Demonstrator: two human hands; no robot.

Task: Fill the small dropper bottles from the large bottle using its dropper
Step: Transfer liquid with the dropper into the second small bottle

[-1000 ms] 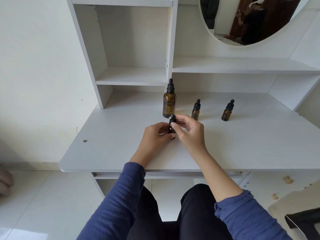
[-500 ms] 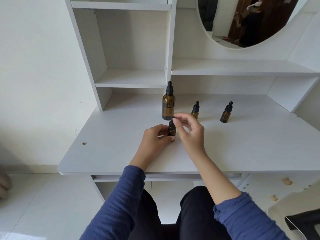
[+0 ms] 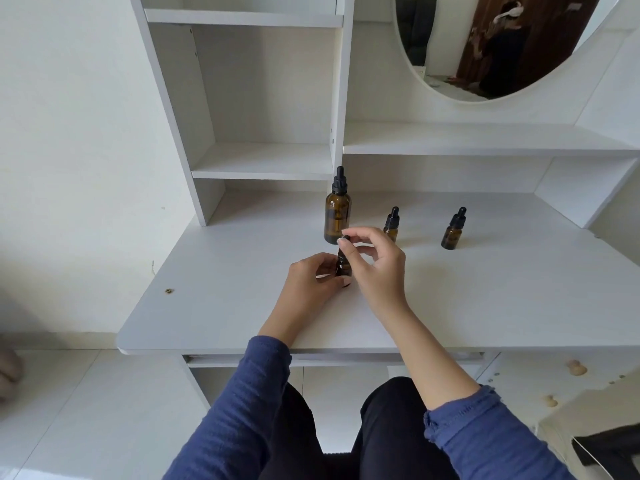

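A small amber dropper bottle stands on the white desk, held around its body by my left hand. My right hand pinches the bottle's black dropper cap from above with thumb and forefinger. Just behind stands the large amber bottle, upright with its black dropper cap on. Two more small capped dropper bottles stand to the right: one partly behind my right hand, the other further right.
White shelving rises at the back of the desk, with a long shelf over the right side. A round mirror hangs above, reflecting a person. A small hole marks the desk's left part.
My right hand's fingers have shifted up on the small bottle's cap, and the hand has opened out a little. The left hand keeps its hold. The camera view has tilted slightly.
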